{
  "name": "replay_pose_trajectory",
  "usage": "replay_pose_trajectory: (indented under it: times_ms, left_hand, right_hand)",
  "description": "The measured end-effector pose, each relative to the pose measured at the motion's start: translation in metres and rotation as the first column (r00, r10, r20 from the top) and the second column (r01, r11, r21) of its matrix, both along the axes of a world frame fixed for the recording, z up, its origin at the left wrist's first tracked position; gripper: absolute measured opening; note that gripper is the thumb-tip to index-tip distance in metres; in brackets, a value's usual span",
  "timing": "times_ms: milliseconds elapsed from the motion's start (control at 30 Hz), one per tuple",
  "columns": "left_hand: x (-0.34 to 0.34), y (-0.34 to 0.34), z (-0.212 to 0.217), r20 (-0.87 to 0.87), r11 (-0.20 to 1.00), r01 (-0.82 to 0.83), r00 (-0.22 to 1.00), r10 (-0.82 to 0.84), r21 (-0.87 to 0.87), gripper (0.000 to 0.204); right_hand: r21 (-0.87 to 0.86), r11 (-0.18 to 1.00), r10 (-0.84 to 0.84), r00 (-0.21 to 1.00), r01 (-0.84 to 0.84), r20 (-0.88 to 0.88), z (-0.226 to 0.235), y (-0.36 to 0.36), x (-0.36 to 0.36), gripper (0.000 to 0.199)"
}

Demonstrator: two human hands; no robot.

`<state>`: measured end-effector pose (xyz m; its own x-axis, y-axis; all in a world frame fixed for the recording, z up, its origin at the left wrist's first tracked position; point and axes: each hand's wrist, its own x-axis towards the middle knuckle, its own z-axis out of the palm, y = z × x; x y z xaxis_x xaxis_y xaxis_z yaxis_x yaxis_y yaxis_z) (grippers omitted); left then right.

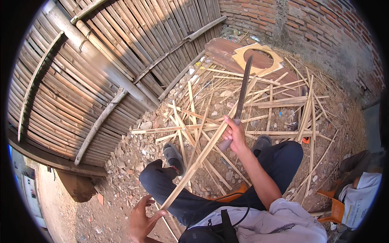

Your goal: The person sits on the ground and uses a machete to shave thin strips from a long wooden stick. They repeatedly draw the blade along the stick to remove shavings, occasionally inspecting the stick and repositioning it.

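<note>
My right hand (236, 134) is closed round the handle of a long, dark-bladed machete (244, 90), its blade pointing away and up. A long, pale bamboo strip (198, 162) slants across my lap and passes beside that hand, close to the thumb and blade. Whether the right fingers also press on the strip I cannot tell. At the strip's near end is my left hand (142, 218), fingers spread and curved, with the thumb touching the strip. More split bamboo strips (192, 103) lie crisscrossed on the ground in front of my feet.
A bamboo-slat wall (133, 44) leans along the left, and a brick wall (324, 24) closes the back. A brown board (223, 50) carries a pale panel with a round hole (240, 56). Stones cover the ground. Another person (362, 190) sits at the right by an orange chair (337, 208).
</note>
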<state>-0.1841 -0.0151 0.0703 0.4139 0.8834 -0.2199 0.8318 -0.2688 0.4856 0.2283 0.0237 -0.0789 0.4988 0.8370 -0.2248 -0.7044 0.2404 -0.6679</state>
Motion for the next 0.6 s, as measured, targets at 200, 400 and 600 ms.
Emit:
replay_pose_trajectory:
  times_ms: [200,400,600]
  left_hand:
    - [0.042,0.006,-0.024,0.065,0.914,0.236,0.972,-0.228,-0.331,0.068]
    - [0.085,0.022,-0.067,0.511,0.749,0.399,0.855,-0.095,-0.528,0.043]
    - [0.102,0.028,-0.113,0.614,0.69,0.334,0.762,0.203,-0.642,0.047]
  right_hand:
    - [0.035,0.999,-0.011,0.985,0.005,0.172,0.027,-0.003,0.021,0.034]
    - [0.054,0.998,-0.03,0.962,0.016,0.273,0.056,0.007,0.032,0.033]
    - [-0.121,0.993,0.068,0.867,-0.009,0.493,0.086,-0.003,0.056,0.037]
